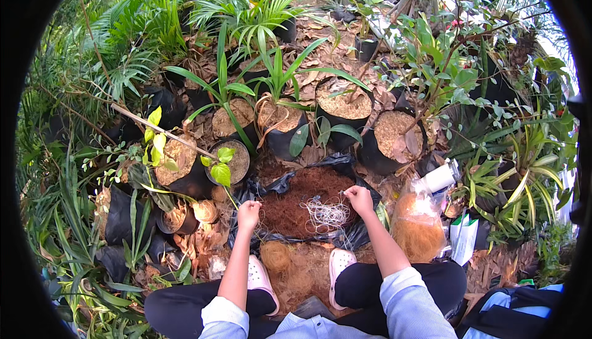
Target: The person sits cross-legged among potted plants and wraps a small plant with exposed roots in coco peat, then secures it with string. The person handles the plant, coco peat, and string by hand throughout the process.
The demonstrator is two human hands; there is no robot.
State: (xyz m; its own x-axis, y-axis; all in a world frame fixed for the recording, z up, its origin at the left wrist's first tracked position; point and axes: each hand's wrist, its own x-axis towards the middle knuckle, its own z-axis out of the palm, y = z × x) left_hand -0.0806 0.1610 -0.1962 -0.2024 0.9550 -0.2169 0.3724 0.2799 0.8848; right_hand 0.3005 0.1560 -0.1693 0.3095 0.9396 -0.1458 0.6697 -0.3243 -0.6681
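Note:
A tangle of pale string [326,215] lies on dark brown coir [296,191] spread over black plastic sheeting [351,242]. My right hand [359,199] is just above the tangle at its right, fingertips pinched on what looks like the thin string. At the left edge of the coir, my left hand [249,213] has its fingers closed by thin string and the lower end of a green stem with heart-shaped leaves [221,174]. Which of these it grips is too small to tell for certain. A ball of brown fibre [276,256] sits between my shoes.
Black grow bags [344,101] and pots of pale medium stand beyond the coir. A thin stick [162,131] slants across them at left. At right are a plastic bag of orange-brown fibre [418,230], a white bottle [439,177] and a green-and-white box [464,239]. Leafy plants surround the spot.

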